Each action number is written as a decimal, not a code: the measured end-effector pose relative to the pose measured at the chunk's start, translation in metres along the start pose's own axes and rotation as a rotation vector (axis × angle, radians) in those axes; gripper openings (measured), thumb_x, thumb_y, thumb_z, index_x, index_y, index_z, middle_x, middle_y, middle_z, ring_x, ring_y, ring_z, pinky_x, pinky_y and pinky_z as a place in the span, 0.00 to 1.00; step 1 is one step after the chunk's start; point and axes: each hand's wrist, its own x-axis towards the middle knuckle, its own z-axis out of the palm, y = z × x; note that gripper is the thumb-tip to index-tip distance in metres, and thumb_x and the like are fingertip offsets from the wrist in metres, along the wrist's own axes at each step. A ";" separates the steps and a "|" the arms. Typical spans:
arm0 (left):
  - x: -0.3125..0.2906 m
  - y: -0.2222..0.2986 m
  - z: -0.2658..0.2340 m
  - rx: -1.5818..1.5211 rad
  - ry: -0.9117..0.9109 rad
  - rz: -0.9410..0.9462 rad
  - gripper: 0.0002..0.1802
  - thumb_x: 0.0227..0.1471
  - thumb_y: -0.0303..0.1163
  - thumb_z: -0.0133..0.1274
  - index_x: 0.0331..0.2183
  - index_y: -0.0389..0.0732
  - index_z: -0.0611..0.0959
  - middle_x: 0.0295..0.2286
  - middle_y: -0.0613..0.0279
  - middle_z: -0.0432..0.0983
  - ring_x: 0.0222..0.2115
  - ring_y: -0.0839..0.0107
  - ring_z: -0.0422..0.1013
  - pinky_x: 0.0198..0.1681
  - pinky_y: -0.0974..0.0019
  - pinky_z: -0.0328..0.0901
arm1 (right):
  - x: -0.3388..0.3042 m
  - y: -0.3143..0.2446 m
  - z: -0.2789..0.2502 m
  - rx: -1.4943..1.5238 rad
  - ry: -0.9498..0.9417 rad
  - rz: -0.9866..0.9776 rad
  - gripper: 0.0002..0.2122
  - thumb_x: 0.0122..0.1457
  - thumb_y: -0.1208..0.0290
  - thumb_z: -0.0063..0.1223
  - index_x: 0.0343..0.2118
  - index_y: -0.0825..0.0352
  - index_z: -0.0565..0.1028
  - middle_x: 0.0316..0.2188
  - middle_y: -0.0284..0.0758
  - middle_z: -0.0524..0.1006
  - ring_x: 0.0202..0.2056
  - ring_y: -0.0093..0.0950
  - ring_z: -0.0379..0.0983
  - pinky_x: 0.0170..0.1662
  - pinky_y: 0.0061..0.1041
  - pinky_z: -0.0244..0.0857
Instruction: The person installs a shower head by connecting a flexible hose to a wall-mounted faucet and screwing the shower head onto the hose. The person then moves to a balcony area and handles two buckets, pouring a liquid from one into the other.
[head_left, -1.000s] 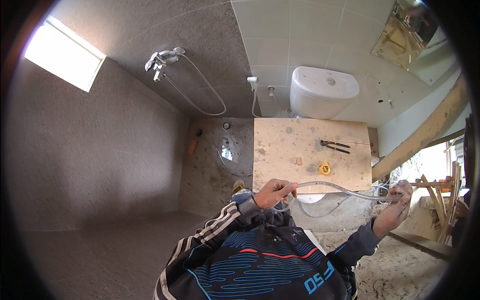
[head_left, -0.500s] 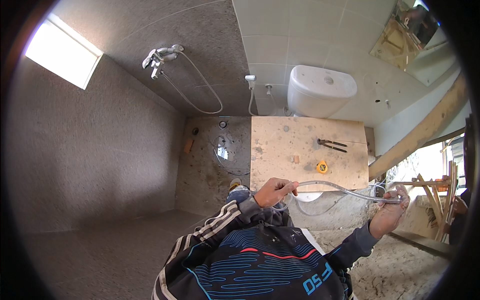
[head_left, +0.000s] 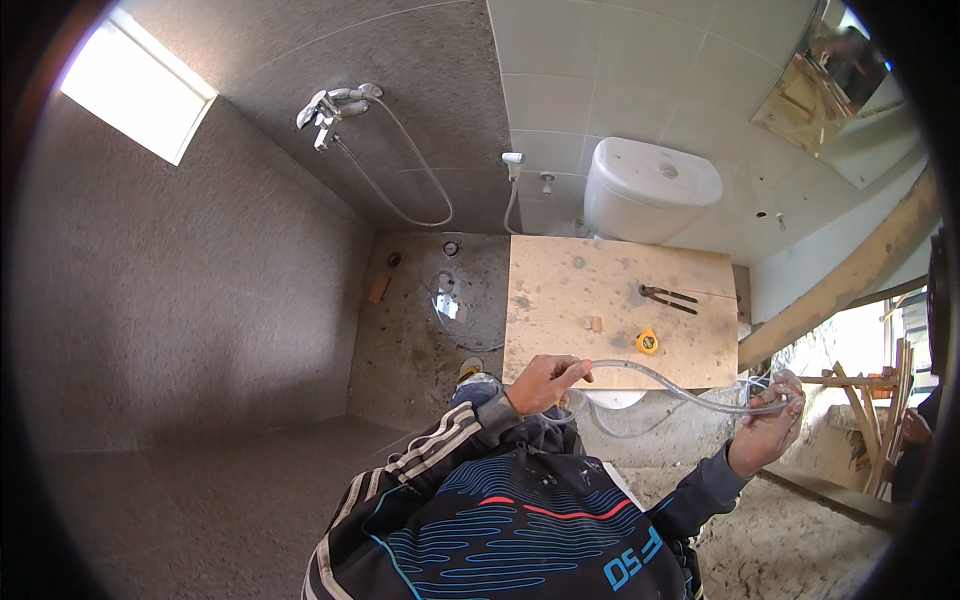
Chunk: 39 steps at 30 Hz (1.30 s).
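A clear plastic hose [head_left: 668, 380] stretches in a shallow curve between my two hands. My left hand [head_left: 545, 384] pinches it close to the near edge of the wooden board, fingers closed. Out to the right, my right hand [head_left: 768, 424] is closed around the hose near its end. More of the hose hangs below in a loop and trails onto the wet floor at the left. On the board [head_left: 560, 330] lie a yellow tape measure [head_left: 647, 341], dark-handled pincers [head_left: 668, 298] and a small tan piece [head_left: 597, 324].
A white toilet cistern [head_left: 653, 190] stands behind the board. A shower mixer [head_left: 335, 108] with its hose hangs on the grey wall. At the right, a wooden beam [head_left: 845, 262] slants past stacked wood strips [head_left: 880, 420]. A floor drain [head_left: 451, 249] lies at the left.
My right hand has drawn slightly left, toward my body, and the hose sags a little more. My left hand keeps its hold. The whole view has shifted slightly.
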 end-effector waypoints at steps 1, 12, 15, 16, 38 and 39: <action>-0.002 0.008 -0.001 0.007 -0.008 -0.020 0.21 0.55 0.45 0.43 0.28 0.36 0.80 0.13 0.72 0.59 0.17 0.81 0.56 0.20 0.73 0.52 | 0.000 0.001 -0.001 0.001 -0.006 0.003 0.19 0.59 0.54 0.37 0.30 0.69 0.69 0.36 0.42 0.70 0.16 0.18 0.64 0.11 0.10 0.50; 0.001 -0.010 -0.008 0.591 0.282 0.489 0.21 0.53 0.40 0.46 0.44 0.37 0.72 0.39 0.48 0.70 0.39 0.59 0.67 0.43 0.63 0.62 | -0.027 0.001 0.042 0.043 -0.543 0.153 0.14 0.59 0.64 0.42 0.29 0.73 0.67 0.34 0.43 0.69 0.16 0.20 0.67 0.12 0.13 0.58; -0.005 0.009 -0.013 0.540 0.117 0.523 0.21 0.53 0.38 0.46 0.46 0.37 0.71 0.43 0.48 0.68 0.45 0.59 0.64 0.47 0.63 0.59 | -0.046 0.003 0.077 0.044 -0.698 0.184 0.11 0.58 0.68 0.43 0.28 0.73 0.68 0.34 0.43 0.69 0.17 0.21 0.69 0.13 0.14 0.60; -0.008 0.015 -0.013 0.435 0.045 0.538 0.20 0.53 0.38 0.46 0.46 0.37 0.71 0.42 0.47 0.68 0.44 0.58 0.65 0.46 0.63 0.60 | -0.052 0.004 0.088 0.050 -0.757 0.165 0.10 0.58 0.69 0.43 0.27 0.73 0.68 0.34 0.43 0.69 0.17 0.21 0.69 0.14 0.15 0.61; -0.039 -0.024 -0.278 0.195 -0.248 0.540 0.14 0.51 0.35 0.48 0.37 0.35 0.75 0.31 0.47 0.72 0.32 0.50 0.68 0.34 0.58 0.63 | -0.212 0.025 0.355 -0.408 -0.955 -0.047 0.07 0.49 0.73 0.53 0.28 0.73 0.75 0.36 0.42 0.69 0.31 0.32 0.72 0.34 0.25 0.65; -0.035 -0.030 -0.303 0.196 -0.258 0.561 0.14 0.51 0.35 0.48 0.37 0.36 0.76 0.31 0.47 0.72 0.32 0.49 0.68 0.34 0.58 0.63 | -0.227 0.027 0.373 -0.431 -0.921 -0.004 0.07 0.49 0.73 0.53 0.28 0.73 0.75 0.37 0.42 0.69 0.32 0.33 0.72 0.35 0.26 0.65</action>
